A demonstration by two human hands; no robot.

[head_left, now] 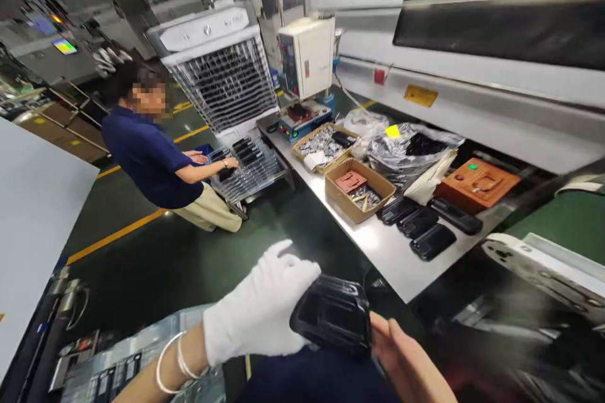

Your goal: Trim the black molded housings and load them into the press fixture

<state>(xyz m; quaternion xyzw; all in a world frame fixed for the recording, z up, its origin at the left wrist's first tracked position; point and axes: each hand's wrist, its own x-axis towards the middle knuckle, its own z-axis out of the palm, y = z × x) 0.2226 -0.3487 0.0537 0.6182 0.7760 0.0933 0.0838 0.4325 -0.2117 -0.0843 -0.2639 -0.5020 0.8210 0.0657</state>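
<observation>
The left hand (262, 308), in a white glove with thin bangles at the wrist, closes over the left end of a black plastic casing (333, 313) near the bottom middle of the view, fingers curled along its top edge; the bare right hand (401, 359) supports the casing's right end from beneath, fingers partly open, and how firmly it grips I cannot tell; the casing sits between both hands, tilted, held above the dark floor.

To the right, a steel table (382, 252) runs from near to far; three black casings (418, 223) lie near its close end, just beside a cardboard box (359, 190) of small parts; a second box (324, 148) stands farther along, with crumpled plastic bags (411, 151) and an orange case (477, 182) to the right.

At far left a co-worker (155, 157) in a dark blue shirt bends over a rack (253, 167) of black parts, in front of a large white air cooler (220, 69).
</observation>
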